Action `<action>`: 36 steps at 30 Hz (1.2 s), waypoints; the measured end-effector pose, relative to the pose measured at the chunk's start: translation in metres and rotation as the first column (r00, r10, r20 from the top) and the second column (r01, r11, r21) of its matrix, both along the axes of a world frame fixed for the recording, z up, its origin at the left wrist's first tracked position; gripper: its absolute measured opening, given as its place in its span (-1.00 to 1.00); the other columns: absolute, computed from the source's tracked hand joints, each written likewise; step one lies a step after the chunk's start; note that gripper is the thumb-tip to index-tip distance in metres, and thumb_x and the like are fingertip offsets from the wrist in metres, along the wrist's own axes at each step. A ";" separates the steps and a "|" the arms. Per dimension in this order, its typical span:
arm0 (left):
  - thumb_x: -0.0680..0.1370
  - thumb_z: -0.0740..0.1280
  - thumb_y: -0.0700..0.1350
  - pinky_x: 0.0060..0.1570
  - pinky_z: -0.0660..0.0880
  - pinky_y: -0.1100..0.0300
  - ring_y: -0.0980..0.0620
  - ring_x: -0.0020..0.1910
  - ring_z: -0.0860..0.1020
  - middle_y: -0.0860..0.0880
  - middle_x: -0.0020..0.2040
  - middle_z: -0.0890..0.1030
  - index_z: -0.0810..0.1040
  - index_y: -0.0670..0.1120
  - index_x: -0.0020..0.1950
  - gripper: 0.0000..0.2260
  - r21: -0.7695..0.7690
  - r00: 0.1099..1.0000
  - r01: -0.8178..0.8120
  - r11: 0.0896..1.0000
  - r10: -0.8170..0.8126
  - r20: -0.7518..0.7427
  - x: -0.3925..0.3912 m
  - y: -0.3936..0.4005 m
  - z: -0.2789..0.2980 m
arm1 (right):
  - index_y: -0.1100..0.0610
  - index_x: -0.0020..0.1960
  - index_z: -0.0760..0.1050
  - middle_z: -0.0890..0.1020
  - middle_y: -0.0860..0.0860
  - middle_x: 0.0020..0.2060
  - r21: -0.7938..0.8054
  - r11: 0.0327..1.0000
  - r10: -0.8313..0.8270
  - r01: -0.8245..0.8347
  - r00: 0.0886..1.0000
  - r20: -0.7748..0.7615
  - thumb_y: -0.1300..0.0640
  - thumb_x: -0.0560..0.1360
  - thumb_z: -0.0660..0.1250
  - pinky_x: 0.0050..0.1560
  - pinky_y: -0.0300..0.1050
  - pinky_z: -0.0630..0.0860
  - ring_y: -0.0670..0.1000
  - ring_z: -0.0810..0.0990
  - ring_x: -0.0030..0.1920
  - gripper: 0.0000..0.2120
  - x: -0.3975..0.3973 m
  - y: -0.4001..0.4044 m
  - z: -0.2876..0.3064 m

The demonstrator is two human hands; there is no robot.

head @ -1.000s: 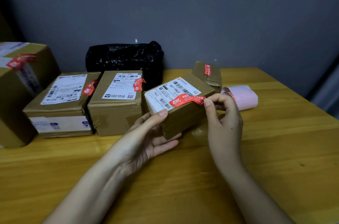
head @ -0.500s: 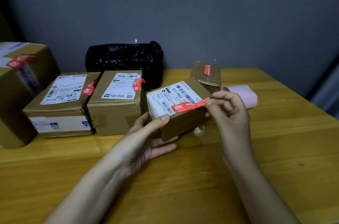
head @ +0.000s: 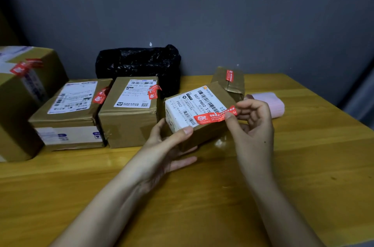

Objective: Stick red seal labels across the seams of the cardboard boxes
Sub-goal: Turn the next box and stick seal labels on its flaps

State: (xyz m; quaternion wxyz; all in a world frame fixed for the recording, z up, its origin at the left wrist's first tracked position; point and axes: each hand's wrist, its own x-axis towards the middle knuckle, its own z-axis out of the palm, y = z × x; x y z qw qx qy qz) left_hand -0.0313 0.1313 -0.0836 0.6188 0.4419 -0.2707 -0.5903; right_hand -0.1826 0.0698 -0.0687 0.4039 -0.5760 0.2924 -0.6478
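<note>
A small cardboard box (head: 204, 137) with a white shipping label is tilted up off the wooden table (head: 303, 165). My left hand (head: 168, 145) grips its near left corner, thumb on the top edge and fingers underneath. A red seal label (head: 214, 115) lies across the box's top near edge. My right hand (head: 253, 125) pinches the label's right end between thumb and fingers at the box's right side.
Two medium boxes (head: 66, 113) (head: 129, 113) and a large box (head: 22, 95) at left carry red seals. A small sealed box (head: 230, 82) stands behind. A black plastic bag (head: 139, 64) sits against the wall. A pink roll (head: 269, 103) lies behind my right hand.
The held box has turned and tipped towards me. My right hand has drawn the red label's free end rightwards along the top edge.
</note>
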 end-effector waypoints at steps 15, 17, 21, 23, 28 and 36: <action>0.22 0.51 -0.13 -0.24 0.62 0.03 -0.19 -0.01 0.66 -0.02 0.11 0.66 0.16 0.14 0.50 -0.08 -0.002 0.999 -0.033 0.999 0.033 0.025 0.000 -0.001 -0.001 | -0.02 0.07 0.36 0.62 -0.19 -0.08 -0.113 0.990 0.077 -0.081 0.996 -0.044 0.38 0.40 0.40 -0.17 -0.30 0.49 -0.07 0.63 -0.11 -0.58 0.005 0.001 -0.001; 0.23 0.56 -0.14 -0.24 0.62 0.03 -0.18 0.00 0.66 -0.01 0.12 0.64 0.15 0.15 0.51 -0.05 0.001 0.998 -0.043 0.999 0.043 0.035 -0.002 -0.002 -0.002 | -0.03 0.11 0.34 0.60 -0.05 0.01 -0.121 0.990 0.063 -0.071 0.995 -0.076 0.37 0.39 0.42 -0.18 -0.25 0.51 -0.02 0.64 -0.11 -0.53 0.007 0.005 -0.003; 0.25 0.49 -0.13 -0.22 0.63 0.01 -0.19 0.03 0.64 -0.02 0.14 0.62 0.12 0.15 0.52 -0.08 -0.008 0.998 -0.052 0.999 0.052 0.042 -0.004 -0.001 -0.002 | 0.00 0.20 0.31 0.52 -0.15 0.08 -0.115 0.993 0.025 -0.035 0.996 -0.085 0.40 0.39 0.43 -0.21 -0.16 0.55 0.01 0.64 -0.16 -0.46 0.010 0.008 -0.005; 0.24 0.48 -0.13 -0.19 0.63 0.00 -0.18 0.05 0.64 -0.03 0.15 0.60 0.11 0.16 0.52 -0.07 -0.011 0.997 -0.053 0.999 0.054 0.054 -0.005 0.000 -0.002 | 0.04 0.24 0.31 0.50 -0.17 0.08 -0.105 0.994 0.020 -0.029 0.997 -0.081 0.44 0.39 0.41 -0.19 -0.20 0.53 0.01 0.64 -0.17 -0.44 0.011 0.009 -0.005; 0.22 0.49 -0.10 -0.18 0.63 -0.01 -0.17 0.04 0.64 -0.03 0.17 0.57 0.09 0.15 0.52 -0.05 0.003 0.995 -0.052 0.999 0.051 0.084 -0.006 0.001 -0.001 | -0.08 0.25 0.29 0.49 -0.37 -0.03 -0.083 0.993 0.077 -0.082 0.995 -0.062 0.49 0.41 0.36 -0.14 -0.28 0.51 -0.08 0.63 -0.14 -0.37 0.012 0.009 -0.004; 0.23 0.49 -0.07 -0.20 0.63 0.01 -0.17 0.01 0.66 -0.08 0.22 0.56 0.10 0.17 0.52 -0.06 0.012 0.996 -0.026 1.000 0.025 0.083 -0.006 0.002 0.000 | -0.07 0.25 0.30 0.55 -0.28 -0.06 -0.024 0.979 0.204 -0.204 0.978 0.049 0.51 0.44 0.32 -0.21 -0.28 0.52 -0.13 0.62 -0.15 -0.40 0.011 0.007 -0.002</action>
